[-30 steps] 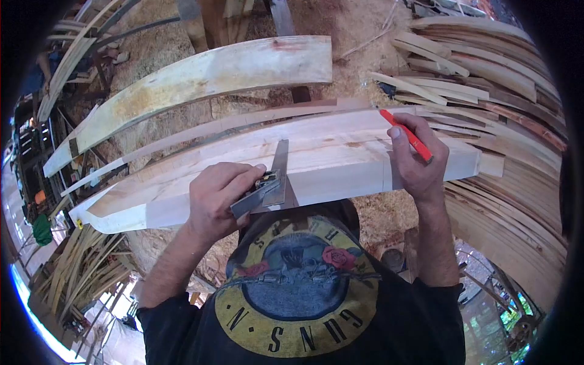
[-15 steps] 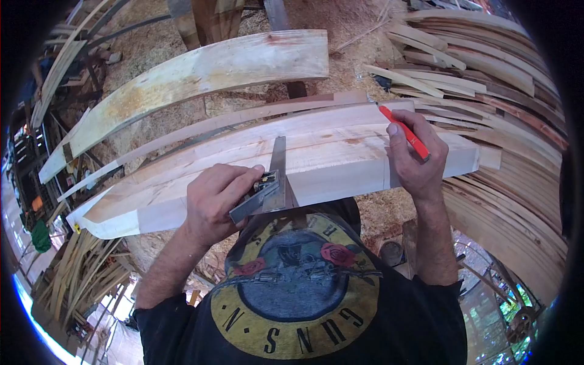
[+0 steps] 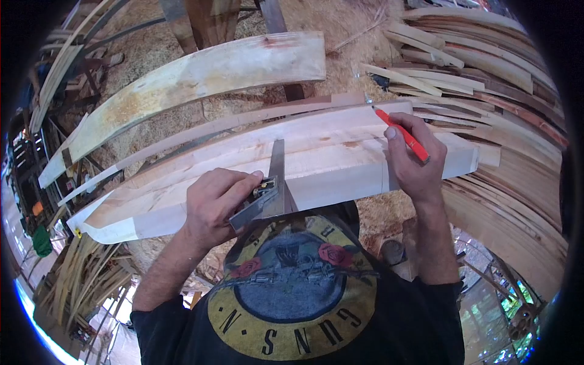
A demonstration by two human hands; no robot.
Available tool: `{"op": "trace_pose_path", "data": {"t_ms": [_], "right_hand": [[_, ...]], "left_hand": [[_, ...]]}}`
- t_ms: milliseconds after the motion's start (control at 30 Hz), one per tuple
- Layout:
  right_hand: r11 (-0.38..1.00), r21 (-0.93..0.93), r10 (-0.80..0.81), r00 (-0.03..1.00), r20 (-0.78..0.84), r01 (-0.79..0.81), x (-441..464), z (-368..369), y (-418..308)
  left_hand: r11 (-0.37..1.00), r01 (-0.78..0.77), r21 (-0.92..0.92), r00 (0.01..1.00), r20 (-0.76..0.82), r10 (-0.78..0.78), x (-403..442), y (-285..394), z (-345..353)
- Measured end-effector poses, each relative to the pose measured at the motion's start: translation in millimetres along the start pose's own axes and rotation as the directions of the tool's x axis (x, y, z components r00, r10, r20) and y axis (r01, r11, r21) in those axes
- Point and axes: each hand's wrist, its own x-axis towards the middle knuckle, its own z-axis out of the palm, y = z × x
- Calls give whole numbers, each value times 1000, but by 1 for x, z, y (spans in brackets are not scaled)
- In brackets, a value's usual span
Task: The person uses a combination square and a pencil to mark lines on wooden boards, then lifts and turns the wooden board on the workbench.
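Note:
A thick curved timber [image 3: 331, 155] lies crosswise in front of my body. My left hand [image 3: 216, 204] is closed on the head of a combination square [image 3: 277, 167], whose metal blade lies across the timber's top face. In my right hand [image 3: 413, 158] is a red carpenter's pencil [image 3: 401, 135], pinched between thumb and fingers. Its tip points up and left, near the far edge of the timber by its right end. The right hand rests at or just above the wood; I cannot tell which. A thin vertical line shows on the near face below it.
Beyond the timber lie a thin curved strip [image 3: 182, 138] and a wide curved board [image 3: 201, 79]. Stacked planks [image 3: 517, 176] fill the right side. Scrap sticks [image 3: 82, 280] are heaped at lower left. Wood shavings [image 3: 146, 67] cover the ground.
The view has shifted slightly. Both hands keep their holds on the square and the pencil, and hardly move relative to the timber.

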Motion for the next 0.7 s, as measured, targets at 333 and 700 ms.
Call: {"op": "trace_pose_path", "data": {"t_ms": [333,700], "right_hand": [[944,59,211,732,647,-325,73,46,-2],[973,-219,227,446,866,-69,79,140,2]], "left_hand": [[1000,0,-26,1000,27,1,-1,-4,-2],[999,29,-42,999,14,-28,2,0,-2]]}}
